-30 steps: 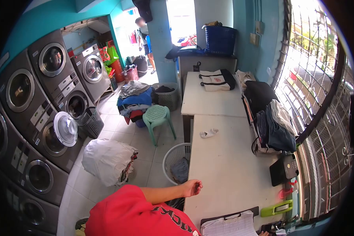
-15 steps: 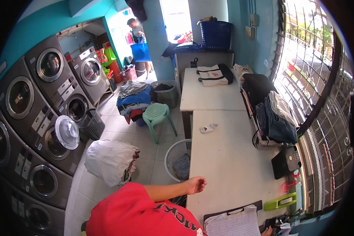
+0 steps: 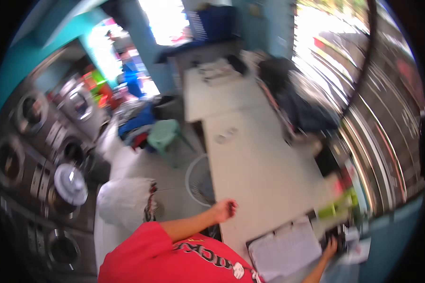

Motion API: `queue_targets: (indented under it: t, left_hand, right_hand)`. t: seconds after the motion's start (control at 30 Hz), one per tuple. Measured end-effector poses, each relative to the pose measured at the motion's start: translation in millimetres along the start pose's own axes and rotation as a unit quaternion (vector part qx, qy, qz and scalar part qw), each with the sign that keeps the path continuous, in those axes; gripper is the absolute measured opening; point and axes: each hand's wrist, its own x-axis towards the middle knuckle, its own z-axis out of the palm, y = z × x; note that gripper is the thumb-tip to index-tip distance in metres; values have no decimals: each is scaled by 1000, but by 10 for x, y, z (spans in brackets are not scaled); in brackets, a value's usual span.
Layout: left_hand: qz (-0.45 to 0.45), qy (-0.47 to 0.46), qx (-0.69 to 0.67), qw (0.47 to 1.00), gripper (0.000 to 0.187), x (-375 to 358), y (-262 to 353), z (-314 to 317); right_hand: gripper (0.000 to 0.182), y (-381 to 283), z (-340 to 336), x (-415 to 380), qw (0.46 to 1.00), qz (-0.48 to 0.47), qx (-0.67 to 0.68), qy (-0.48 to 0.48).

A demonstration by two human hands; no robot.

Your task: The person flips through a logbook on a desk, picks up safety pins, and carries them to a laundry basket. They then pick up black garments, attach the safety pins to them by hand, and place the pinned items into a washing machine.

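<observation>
My left hand (image 3: 224,210) hangs over the near left edge of the white table (image 3: 255,174), its fingers curled in loosely. Nothing shows in it. At the lower right, my right hand (image 3: 332,247) reaches to a cluster of dark items (image 3: 337,236) at the table's corner. Motion blur hides its fingers and whatever they may touch. Between my two hands lies a dark-edged binder with paper sheets (image 3: 285,250). Beyond the right hand, a bright green tape dispenser (image 3: 337,206) rests by the wall, with loose white papers (image 3: 360,251) closer in.
Folded clothes (image 3: 311,101) are stacked along the barred window. A black box (image 3: 327,160) stands past the dispenser. On the floor are a white basket (image 3: 190,177), a green stool (image 3: 164,134) and a large white bundle (image 3: 123,200). Front-loading machines (image 3: 38,174) line the left; a person (image 3: 127,61) stands in the doorway.
My view has swung right and blurred. My right hand and forearm now show more fully by the dark items. My left hand stays curled near the table's edge.
</observation>
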Motion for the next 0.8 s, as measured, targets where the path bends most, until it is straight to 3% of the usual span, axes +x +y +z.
queue_targets:
  t: [0.2,0.27,0.37,0.57,0.8]
  left_hand:
    - [-85,-36,-55,994,11,-18,74,60]
    - [-95,1,-34,995,12,46,18,131]
    - [-159,-22,-45,986,14,178,-23,195]
    - [-181,-31,-12,983,17,456,-84,504]
    - [-225,-26,39,973,17,898,-293,904]
  right_hand:
    - [20,-405,-66,-10,998,55,16,21]
    - [19,-196,-28,-46,997,43,34,47]
    - [15,-195,-59,-37,996,51,34,70]
    - [15,-272,-97,-30,990,69,79,93]
    - [11,-235,29,-68,980,74,29,180]
